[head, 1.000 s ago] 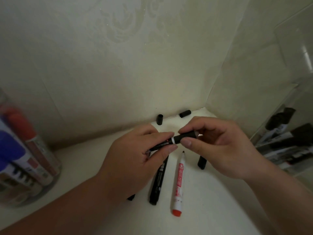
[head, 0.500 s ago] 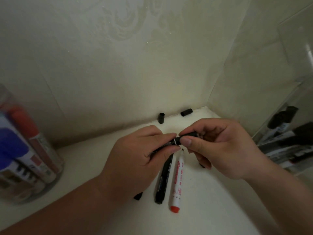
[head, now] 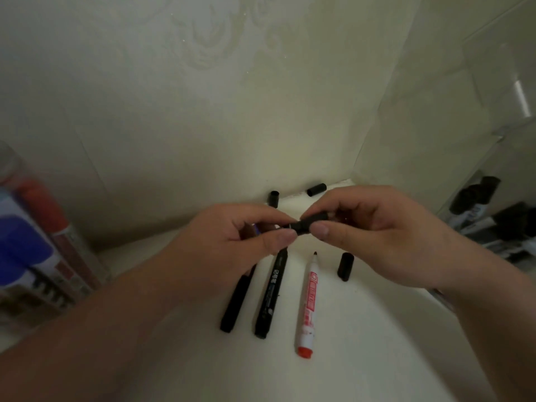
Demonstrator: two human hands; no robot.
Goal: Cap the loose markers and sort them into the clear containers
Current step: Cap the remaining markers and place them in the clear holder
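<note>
1. Black plastic shows between our two hands, which are held close together above the bench (head: 356,361), thumb tips almost meeting.
2. Our left hand (head: 232,248) pinches the held marker (head: 298,226) between thumb and fingers. Most of its barrel is hidden in the curled fingers.
3. Our right hand (head: 377,236) pinches the cap (head: 317,219) between thumb and forefinger. The cap sits on the marker's end, with a thin pale ring at the joint. We cannot tell whether it is pushed fully home.
4. Below the hands, three markers lie side by side on the bench, pointing away from us.
   - The plain black marker (head: 236,300) has its far end hidden behind the left hand.
   - The printed black marker (head: 271,294) reaches up under the left thumb.
   - The red-and-white marker (head: 308,303) is uncapped, with its tip bare.
5. One loose cap (head: 345,266) lies just right of the red-and-white marker, under the right hand.
6. Farther back, a standing cap (head: 273,198) and a lying cap (head: 316,189) rest where the bench meets the pale patterned wall (head: 203,97).
7. At the left edge, the round clear container (head: 97,271) holds red and blue markers, blurred.
8. At the right edge, the second clear container (head: 504,158) holds black-capped markers (head: 475,195).
</note>
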